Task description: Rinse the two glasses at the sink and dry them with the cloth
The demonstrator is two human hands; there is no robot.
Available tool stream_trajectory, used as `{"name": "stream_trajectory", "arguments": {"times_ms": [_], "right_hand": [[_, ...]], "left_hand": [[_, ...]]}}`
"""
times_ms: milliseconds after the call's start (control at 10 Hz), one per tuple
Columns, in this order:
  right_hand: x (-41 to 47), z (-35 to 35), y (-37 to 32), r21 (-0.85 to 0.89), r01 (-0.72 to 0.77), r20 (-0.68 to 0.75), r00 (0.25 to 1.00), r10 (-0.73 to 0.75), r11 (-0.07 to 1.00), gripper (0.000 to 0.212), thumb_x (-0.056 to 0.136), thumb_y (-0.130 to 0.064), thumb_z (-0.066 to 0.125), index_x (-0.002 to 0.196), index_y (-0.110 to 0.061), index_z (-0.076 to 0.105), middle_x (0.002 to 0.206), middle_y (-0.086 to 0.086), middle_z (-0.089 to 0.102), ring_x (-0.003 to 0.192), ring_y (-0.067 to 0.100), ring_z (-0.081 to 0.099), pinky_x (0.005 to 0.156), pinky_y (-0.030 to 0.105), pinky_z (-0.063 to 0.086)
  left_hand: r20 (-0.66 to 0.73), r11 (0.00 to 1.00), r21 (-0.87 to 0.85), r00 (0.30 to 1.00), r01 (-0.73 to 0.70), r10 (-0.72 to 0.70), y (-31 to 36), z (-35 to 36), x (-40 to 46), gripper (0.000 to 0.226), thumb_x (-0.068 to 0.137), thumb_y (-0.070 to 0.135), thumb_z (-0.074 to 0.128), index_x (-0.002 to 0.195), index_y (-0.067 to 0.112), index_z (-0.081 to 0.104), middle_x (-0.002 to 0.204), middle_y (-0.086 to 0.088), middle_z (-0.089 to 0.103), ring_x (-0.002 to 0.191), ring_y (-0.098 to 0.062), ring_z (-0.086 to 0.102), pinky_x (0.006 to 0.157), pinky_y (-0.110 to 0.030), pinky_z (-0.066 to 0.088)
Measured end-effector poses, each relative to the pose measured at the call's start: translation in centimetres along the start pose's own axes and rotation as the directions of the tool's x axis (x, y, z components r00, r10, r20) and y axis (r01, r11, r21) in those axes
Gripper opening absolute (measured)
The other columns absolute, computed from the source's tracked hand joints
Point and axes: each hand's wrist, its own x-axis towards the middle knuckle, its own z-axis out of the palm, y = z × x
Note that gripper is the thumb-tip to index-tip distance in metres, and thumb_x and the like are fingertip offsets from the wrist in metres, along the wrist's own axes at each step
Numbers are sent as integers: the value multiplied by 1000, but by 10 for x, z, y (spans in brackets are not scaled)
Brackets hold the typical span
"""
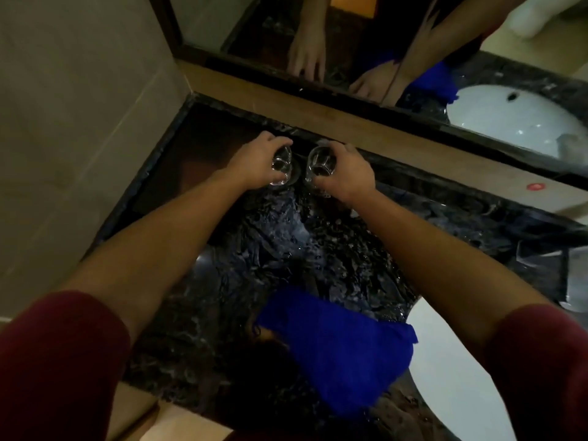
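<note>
Two clear glasses stand side by side on the dark marble counter (318, 249), far back at twelve o'clock, close to the mirror (413, 43). The left hand (254, 163) wraps its fingers around the left glass (281, 167). The right hand (345, 173) wraps its fingers around the right glass (319, 165). Both hands grip from the outer sides, so the open tops stay clear. I think the person is picking them up or putting them down, but I cannot tell which. The blue cloth (334, 345) lies spread on the counter at six o'clock, near the body, ready for drying. The white sink (451, 370) sits at five o'clock, just beside the cloth, so the glasses have only a short trip to the water.
</note>
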Motion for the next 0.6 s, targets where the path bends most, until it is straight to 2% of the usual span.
{"name": "stream_trajectory", "arguments": {"times_ms": [100, 200, 400, 500, 600], "right_hand": [[8, 6, 6, -8, -21, 17, 1000, 22, 1000, 86, 80, -48, 80, 154, -34, 39, 148, 6, 49, 125, 32, 60, 97, 43, 53], [14, 10, 10, -15, -57, 38, 998, 57, 998, 87, 83, -45, 80, 156, -23, 38, 153, 9, 46, 132, 32, 55, 103, 43, 50], [20, 10, 13, -24, -71, 74, 995, 72, 997, 90, 83, -49, 81, 157, -24, 36, 156, 7, 44, 134, 31, 54, 103, 43, 50], [21, 9, 12, -18, -75, 130, 989, 77, 997, 93, 84, -50, 80, 159, -25, 30, 158, 8, 40, 136, 31, 52, 102, 43, 51], [18, 2, 11, -11, -84, 153, 985, 84, 996, 98, 86, -50, 79, 162, -24, 23, 163, 11, 34, 141, 33, 46, 106, 45, 49]], "left_hand": [[11, 1000, -7, 1000, -11, 11, -1, 4, 12, 82, 83, 25, 84, 154, 30, 42, 152, -10, 41, 131, -32, 54, 107, -44, 49], [45, 1000, 9, 999, -29, 28, -3, 7, 25, 83, 85, 25, 83, 156, 29, 39, 154, -10, 39, 133, -33, 52, 107, -44, 49], [85, 998, 54, 996, -30, 25, 3, 13, 37, 82, 89, 25, 80, 158, 28, 36, 159, -11, 33, 136, -34, 49, 109, -45, 47], [70, 998, 37, 996, -49, 46, -4, 16, 33, 81, 88, 24, 81, 157, 28, 38, 159, -11, 34, 135, -35, 50, 109, -46, 47], [49, 997, 51, 997, -58, 55, -3, 15, 31, 83, 88, 25, 81, 158, 27, 37, 159, -12, 34, 136, -35, 48, 111, -46, 46]]}}
